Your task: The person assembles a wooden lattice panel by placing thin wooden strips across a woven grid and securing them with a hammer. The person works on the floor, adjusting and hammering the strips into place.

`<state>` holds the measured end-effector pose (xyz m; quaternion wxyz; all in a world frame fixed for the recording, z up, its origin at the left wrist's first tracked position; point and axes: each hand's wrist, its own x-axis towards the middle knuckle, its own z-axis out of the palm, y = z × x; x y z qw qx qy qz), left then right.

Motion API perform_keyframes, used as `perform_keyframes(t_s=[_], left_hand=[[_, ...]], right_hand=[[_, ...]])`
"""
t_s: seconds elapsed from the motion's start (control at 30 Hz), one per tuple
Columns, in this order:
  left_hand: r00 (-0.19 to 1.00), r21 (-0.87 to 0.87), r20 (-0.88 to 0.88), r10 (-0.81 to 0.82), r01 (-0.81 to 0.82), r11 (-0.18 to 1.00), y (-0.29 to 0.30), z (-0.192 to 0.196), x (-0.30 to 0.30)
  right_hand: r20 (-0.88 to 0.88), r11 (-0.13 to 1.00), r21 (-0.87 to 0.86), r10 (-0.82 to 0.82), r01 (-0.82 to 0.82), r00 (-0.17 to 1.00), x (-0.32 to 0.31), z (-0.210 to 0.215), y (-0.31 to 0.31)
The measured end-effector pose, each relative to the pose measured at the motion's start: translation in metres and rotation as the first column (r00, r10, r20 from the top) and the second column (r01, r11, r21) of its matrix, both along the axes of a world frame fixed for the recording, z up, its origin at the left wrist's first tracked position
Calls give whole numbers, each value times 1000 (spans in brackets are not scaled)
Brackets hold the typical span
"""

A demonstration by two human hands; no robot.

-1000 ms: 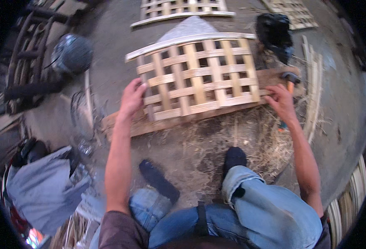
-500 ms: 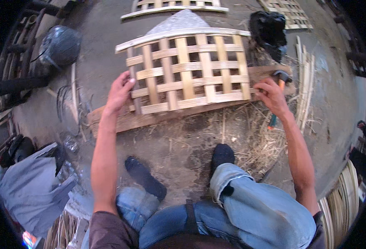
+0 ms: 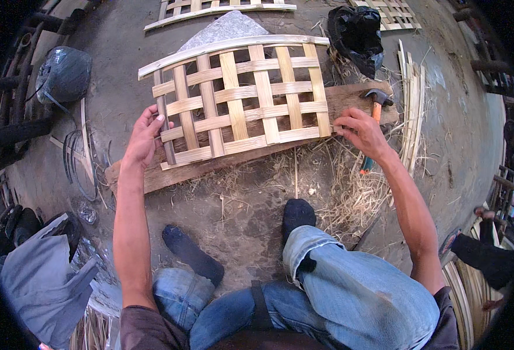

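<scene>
Bamboo lattice panel (image 3: 239,96) hides most of wooden plank (image 3: 350,99) beneath.

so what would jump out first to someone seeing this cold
The woven bamboo lattice panel fills the upper middle, lying on a long wooden plank over the dirt floor. The left hand grips its left edge, the right hand rests at its lower right corner. An orange-handled hammer lies just beyond that hand.

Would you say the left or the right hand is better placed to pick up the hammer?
Probably the right hand: the hammer lies just beyond its fingers on the plank, while the left hand grips the far edge of the woven bamboo panel.
</scene>
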<state>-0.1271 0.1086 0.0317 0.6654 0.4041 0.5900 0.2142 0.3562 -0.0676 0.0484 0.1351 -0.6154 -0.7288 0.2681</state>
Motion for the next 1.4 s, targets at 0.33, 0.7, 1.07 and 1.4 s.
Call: perform_keyframes(t_s=[0.33, 0.7, 1.07, 1.4], left_hand=[[999, 33, -52, -8, 10, 999, -8, -5, 5], [581, 535, -778, -239, 812, 232, -42, 20, -65], [652, 596, -747, -127, 743, 305, -77, 2, -40], [648, 583, -746, -152, 747, 320, -79, 0, -39]], right_hand=[[2, 991, 102, -90, 90, 996, -2, -6, -7], [-7, 988, 100, -113, 114, 994, -8, -3, -7], [25, 988, 144, -61, 57, 998, 0, -11, -7], [-37, 983, 124, -132, 135, 991, 2, -12, -7]])
